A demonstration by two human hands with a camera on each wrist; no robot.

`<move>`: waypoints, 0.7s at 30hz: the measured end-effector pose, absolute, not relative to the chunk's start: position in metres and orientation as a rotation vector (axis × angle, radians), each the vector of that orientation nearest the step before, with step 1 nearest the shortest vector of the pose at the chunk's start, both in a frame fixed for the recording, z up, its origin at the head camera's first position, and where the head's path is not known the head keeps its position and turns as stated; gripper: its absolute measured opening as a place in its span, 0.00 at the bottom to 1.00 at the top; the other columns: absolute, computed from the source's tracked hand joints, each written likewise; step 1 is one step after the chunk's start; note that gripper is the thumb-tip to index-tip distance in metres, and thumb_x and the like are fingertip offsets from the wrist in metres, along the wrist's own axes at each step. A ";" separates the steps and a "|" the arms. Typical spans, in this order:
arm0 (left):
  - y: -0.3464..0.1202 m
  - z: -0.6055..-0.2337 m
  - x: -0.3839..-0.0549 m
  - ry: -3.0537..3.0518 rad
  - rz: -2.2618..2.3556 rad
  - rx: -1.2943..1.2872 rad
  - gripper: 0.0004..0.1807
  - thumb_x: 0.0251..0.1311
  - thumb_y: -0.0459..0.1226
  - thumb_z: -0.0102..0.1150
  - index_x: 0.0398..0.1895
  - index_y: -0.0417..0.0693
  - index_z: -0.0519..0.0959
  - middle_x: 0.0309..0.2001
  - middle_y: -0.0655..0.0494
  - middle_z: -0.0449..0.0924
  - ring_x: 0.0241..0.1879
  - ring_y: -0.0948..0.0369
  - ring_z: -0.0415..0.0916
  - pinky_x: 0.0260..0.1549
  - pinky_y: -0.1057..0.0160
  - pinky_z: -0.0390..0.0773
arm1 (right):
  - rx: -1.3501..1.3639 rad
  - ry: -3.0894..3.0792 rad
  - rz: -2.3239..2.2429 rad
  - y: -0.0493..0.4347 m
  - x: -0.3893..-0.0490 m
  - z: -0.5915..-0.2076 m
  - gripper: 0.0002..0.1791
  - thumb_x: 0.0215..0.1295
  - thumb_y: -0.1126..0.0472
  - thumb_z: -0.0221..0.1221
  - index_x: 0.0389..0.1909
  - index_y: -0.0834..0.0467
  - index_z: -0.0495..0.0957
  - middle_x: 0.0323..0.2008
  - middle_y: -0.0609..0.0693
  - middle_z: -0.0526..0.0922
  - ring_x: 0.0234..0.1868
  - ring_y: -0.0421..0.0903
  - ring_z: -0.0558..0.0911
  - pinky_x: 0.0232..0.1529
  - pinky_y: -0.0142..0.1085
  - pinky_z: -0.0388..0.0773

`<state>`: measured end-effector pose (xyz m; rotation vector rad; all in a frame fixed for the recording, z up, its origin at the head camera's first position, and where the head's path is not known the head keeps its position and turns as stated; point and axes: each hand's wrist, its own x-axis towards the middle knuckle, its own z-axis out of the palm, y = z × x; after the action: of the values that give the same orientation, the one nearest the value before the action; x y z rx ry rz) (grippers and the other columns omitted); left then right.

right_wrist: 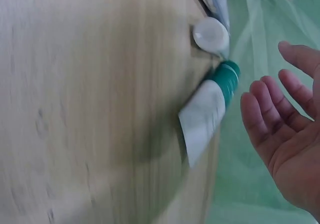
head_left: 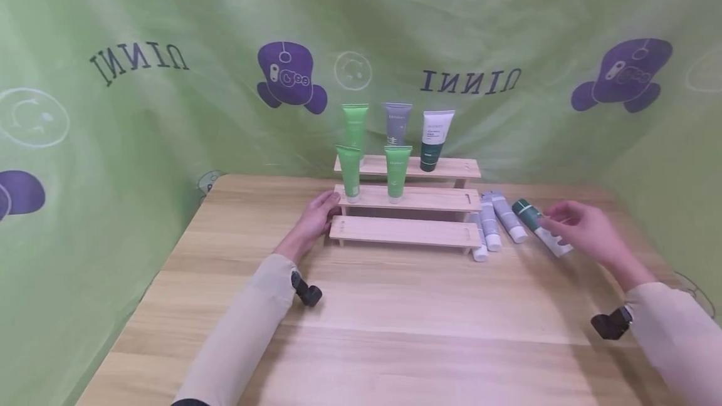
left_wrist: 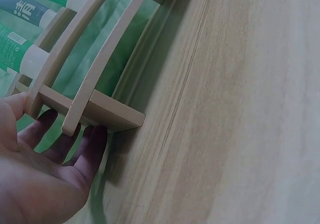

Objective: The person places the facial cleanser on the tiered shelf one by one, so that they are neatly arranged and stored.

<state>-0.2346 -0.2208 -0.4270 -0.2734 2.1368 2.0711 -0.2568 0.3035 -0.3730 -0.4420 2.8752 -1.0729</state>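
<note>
My left hand (head_left: pixel 316 221) holds the left end of a three-step wooden display rack (head_left: pixel 403 232). In the left wrist view its thumb lies at a shelf end, with curled fingers against the side support (left_wrist: pixel 117 111). My right hand (head_left: pixel 586 230) is over a white squeeze tube with a dark green cap end (head_left: pixel 527 213), lying on the table. The right wrist view shows this hand's fingers loosely bent, apart from the white-and-green tube (right_wrist: pixel 205 108), with nothing in them. Beside that tube lie several grey-blue tubes (head_left: pixel 509 218), partly behind the rack's right end.
Two green tubes (head_left: pixel 397 171) stand on the middle step. On the top step stand a green tube (head_left: pixel 355 124), a grey-blue tube (head_left: pixel 397 123) and a white-and-dark-green tube (head_left: pixel 437 133). A green printed curtain (head_left: pixel 225 124) hangs behind the wooden table (head_left: pixel 366 324).
</note>
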 end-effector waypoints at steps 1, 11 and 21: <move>-0.219 -0.427 -0.235 2.138 2.068 -0.278 0.38 0.73 0.58 0.49 0.79 0.53 0.56 0.75 0.48 0.59 0.73 0.50 0.57 0.71 0.45 0.60 | -0.448 2.885 -1.053 0.301 -0.256 -0.375 0.25 0.71 0.51 0.62 0.55 0.69 0.75 0.45 0.68 0.83 0.33 0.44 0.82 0.29 0.38 0.84; -0.219 -0.427 -0.233 2.123 2.092 -0.291 0.39 0.73 0.57 0.49 0.80 0.51 0.54 0.77 0.47 0.57 0.74 0.49 0.56 0.71 0.46 0.61 | -0.450 2.946 -0.901 0.261 -0.269 -0.387 0.27 0.71 0.48 0.62 0.54 0.70 0.77 0.45 0.66 0.84 0.44 0.60 0.82 0.38 0.41 0.79; -0.219 -0.428 -0.235 2.135 2.085 -0.275 0.37 0.73 0.57 0.48 0.79 0.53 0.57 0.76 0.48 0.59 0.73 0.50 0.57 0.70 0.45 0.60 | -0.390 2.948 -0.736 0.252 -0.281 -0.387 0.26 0.67 0.52 0.64 0.48 0.73 0.76 0.36 0.66 0.83 0.35 0.56 0.80 0.31 0.43 0.78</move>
<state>-0.2349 -0.2189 -0.4279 -0.2751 2.1348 2.0854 -0.2815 0.2524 -0.3870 -0.3896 2.9482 -0.7359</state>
